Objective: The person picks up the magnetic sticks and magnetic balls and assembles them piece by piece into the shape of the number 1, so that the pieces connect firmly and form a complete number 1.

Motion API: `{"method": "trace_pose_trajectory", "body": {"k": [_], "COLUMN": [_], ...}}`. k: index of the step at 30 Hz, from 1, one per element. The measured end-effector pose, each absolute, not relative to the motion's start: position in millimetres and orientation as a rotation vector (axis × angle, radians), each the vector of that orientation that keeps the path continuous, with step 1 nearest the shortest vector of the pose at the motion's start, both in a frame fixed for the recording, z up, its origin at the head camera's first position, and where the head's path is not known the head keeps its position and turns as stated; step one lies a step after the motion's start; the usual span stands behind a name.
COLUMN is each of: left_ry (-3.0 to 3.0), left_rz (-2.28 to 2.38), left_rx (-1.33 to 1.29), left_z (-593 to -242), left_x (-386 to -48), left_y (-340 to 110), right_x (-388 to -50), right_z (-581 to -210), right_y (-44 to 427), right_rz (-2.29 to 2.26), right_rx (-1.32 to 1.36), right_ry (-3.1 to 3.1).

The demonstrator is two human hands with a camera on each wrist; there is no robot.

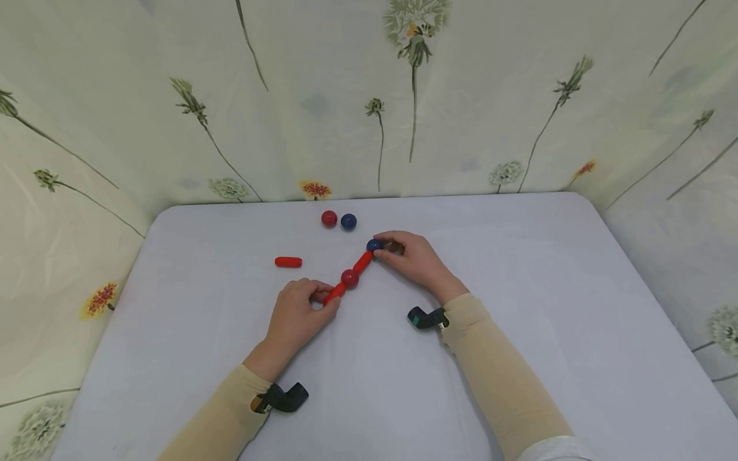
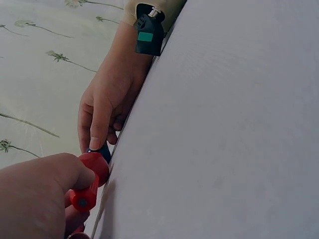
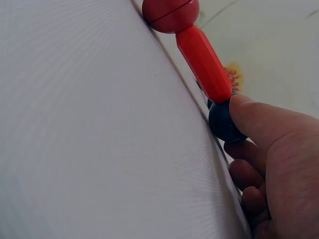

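A straight chain runs slantwise between the hands in the head view: a lower red rod (image 1: 335, 294), a red ball (image 1: 349, 278), an upper red rod (image 1: 362, 262) and a blue ball (image 1: 375, 245), joined end to end. My left hand (image 1: 298, 314) pinches the lower rod between thumb and fingers. At the other end my right hand (image 1: 418, 259) holds the blue ball. The right wrist view shows the upper rod (image 3: 205, 64) touching that ball (image 3: 224, 122), with the thumb across their joint. A small grey disc marks the lower rod's free end (image 2: 82, 202) in the left wrist view.
Beyond the chain, a loose red ball (image 1: 329, 218) and a loose blue ball (image 1: 348, 221) lie side by side near the table's far edge. A spare red rod (image 1: 288, 262) lies left of the chain. The white-covered table (image 1: 548, 288) meets a flower-printed cloth (image 1: 323, 128) behind.
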State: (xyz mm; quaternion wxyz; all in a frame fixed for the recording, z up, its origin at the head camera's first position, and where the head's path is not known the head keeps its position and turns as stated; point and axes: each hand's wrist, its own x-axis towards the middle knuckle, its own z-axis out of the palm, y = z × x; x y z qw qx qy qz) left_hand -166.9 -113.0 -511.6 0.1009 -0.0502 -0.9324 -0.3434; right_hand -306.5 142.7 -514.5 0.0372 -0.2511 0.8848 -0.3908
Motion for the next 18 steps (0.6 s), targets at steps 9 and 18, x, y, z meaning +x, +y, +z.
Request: {"method": "trace_pose_trajectory", "body": {"k": [9,18], "left_ry": [-2.714,-2.701], "left_rz": [-1.036,-1.037], "left_rx": [-0.151,-0.149], "left_z": [-513.5,-513.9], "left_x": [-168.4,-169.4], "left_y": [-114.0,-114.4], "right_x": [-306.6,-303.3], "right_z": [-517.4,-513.8], "right_y": [142.5,141.0], "right_rz": [-1.199,-1.213], "right_rx": [-0.772,-0.757], "right_ry": [2.721,2.714]}}
